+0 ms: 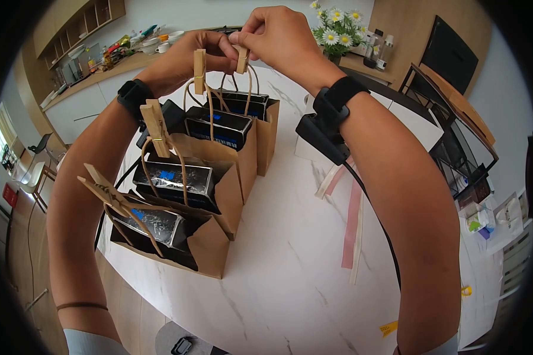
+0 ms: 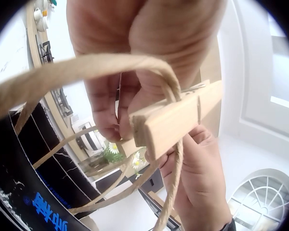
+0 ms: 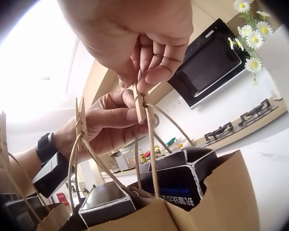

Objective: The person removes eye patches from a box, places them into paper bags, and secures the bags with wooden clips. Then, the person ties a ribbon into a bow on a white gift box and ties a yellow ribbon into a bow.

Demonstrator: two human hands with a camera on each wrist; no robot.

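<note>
Clothespin [image 1: 242, 59] at the far end of the row — both hands meet here. The right hand [image 1: 284, 38] pinches its upper end between thumb and fingers, a narrow grip. The left hand [image 1: 186, 50] closes thumb and forefinger in from the left, tight on the same piece; how much of the handles [image 3: 153, 149] they also take in, I cannot tell. These handles rise from the far bag [image 1: 269, 133], brown paper, standing upright on the marbled table [image 1: 290, 236] with a black box [image 1: 243, 105] inside.

Towards the near left stand three more paper bags: the second bag [image 1: 249, 154], the third bag [image 1: 228, 195] and the near bag [image 1: 213, 248], each holding a black box and each with a wooden peg on its handles — the nearest peg [image 1: 106, 189] leans left. To the right lie a pink ribbon [image 1: 352, 219] and a cream strip [image 1: 356, 260]; white daisies [image 1: 336, 32] stand at the far right
</note>
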